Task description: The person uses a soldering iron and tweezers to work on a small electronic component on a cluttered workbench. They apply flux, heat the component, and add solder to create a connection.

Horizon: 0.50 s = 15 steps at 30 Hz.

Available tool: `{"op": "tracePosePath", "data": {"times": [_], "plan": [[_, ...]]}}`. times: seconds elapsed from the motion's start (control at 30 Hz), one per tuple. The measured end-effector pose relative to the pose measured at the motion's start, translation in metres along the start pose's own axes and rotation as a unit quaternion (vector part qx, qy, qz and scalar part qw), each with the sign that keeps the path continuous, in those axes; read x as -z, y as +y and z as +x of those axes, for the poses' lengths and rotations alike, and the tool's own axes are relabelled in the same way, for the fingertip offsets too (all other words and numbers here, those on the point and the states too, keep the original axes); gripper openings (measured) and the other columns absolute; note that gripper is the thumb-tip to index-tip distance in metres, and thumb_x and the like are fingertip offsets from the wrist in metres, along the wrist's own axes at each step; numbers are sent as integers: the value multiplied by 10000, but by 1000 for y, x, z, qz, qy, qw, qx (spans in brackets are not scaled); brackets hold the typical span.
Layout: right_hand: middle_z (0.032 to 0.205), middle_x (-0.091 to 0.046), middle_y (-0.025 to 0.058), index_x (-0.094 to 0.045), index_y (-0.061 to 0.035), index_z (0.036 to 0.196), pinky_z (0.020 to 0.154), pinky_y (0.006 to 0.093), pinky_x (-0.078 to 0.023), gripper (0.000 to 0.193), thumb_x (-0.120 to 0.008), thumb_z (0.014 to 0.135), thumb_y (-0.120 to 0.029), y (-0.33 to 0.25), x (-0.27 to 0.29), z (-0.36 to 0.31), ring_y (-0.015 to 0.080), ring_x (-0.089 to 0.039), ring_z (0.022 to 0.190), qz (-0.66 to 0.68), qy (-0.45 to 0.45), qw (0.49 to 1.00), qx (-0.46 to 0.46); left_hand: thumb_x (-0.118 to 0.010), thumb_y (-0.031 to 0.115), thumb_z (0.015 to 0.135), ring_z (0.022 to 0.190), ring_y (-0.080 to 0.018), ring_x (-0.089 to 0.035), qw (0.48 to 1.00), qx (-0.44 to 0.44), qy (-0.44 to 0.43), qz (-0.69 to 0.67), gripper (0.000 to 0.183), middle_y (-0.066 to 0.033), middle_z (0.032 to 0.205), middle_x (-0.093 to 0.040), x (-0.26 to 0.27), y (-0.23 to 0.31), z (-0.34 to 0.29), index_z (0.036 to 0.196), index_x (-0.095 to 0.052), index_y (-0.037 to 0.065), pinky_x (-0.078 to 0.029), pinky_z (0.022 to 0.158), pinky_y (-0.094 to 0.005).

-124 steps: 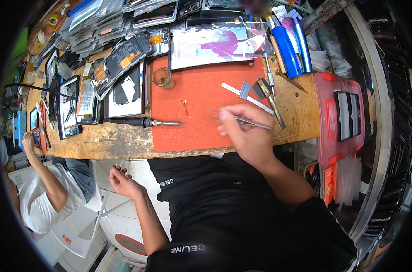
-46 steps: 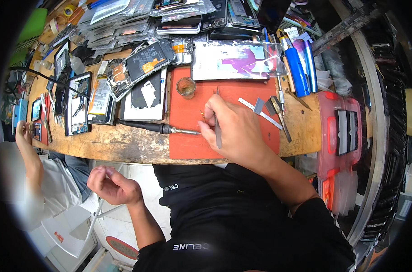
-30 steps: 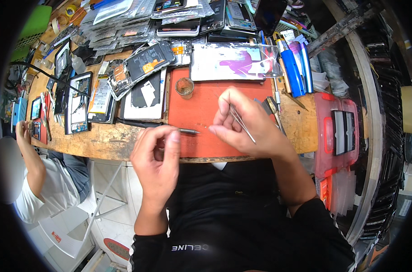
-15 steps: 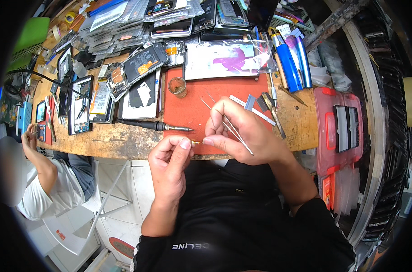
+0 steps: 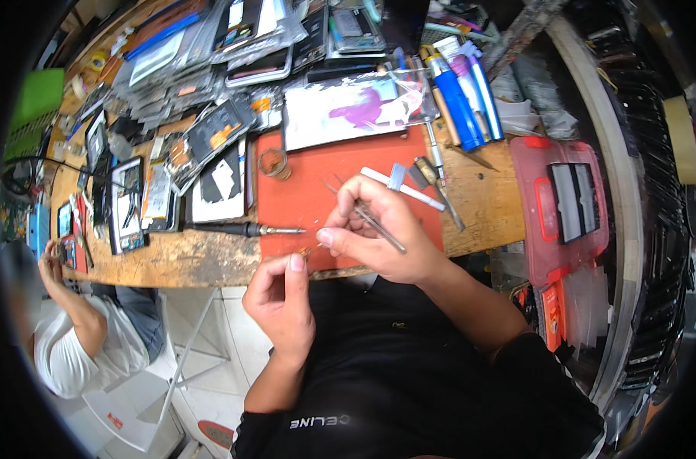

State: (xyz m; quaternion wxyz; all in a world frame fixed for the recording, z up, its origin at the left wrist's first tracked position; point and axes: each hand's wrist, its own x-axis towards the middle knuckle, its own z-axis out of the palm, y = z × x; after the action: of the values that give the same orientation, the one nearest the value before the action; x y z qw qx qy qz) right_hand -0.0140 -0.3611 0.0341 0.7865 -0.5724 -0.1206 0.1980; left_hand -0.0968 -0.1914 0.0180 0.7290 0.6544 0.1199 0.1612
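Note:
My left hand [image 5: 280, 307] is closed, thumb and forefinger pinching a tiny gold-coloured strip [image 5: 307, 251] above the front of the red work mat [image 5: 298, 187]. Its exact kind is too small to make out. My right hand [image 5: 390, 239] holds thin metal tweezers [image 5: 381, 228] slanting across the palm, their points toward the far left. The right thumb and forefinger are close by the strip's free end; whether they touch it I cannot tell. A soldering iron [image 5: 244, 229] with a black handle lies left of the hands, its metal tip pointing right at them.
On the mat stands a small glass jar [image 5: 273, 164]. Behind it lies a white panel in plastic film [image 5: 355, 111]. Opened phones [image 5: 219, 126] pile up at left. A small brush [image 5: 423, 173] and a blue tool [image 5: 459, 103] lie right; another person [image 5: 88, 329] sits left.
The whole view has shifted a little. My left hand has come slightly nearer to me and the right slightly farther, so the gold-coloured strip now tilts upward. The tweezers stay in my right hand.

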Motion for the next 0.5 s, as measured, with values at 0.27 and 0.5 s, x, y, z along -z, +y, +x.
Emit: {"op": "tracePosePath", "data": {"times": [0.27,0.5], "plan": [[973,-628,-18,-505,-85,1073,756,201,-507,288,-779,1000,-38,-6,9,10,20,-605,897,-31,-46,998,10,-827,-69,891,803,-188,-613,930,-304,-27,206,288,-80,971,-646,14,-12,7,1136,-712,26,-489,718,-295],[949,-597,-45,-541,-85,1096,722,183,-478,296,-809,977,-45,-13,14,12,0,-582,870,-69,-81,993,-43,-918,13,755,790,-243,-647,802,-478,-87,346,314,-38,902,-671,29,-9,27,1036,-803,89,-523,676,-349]]}}
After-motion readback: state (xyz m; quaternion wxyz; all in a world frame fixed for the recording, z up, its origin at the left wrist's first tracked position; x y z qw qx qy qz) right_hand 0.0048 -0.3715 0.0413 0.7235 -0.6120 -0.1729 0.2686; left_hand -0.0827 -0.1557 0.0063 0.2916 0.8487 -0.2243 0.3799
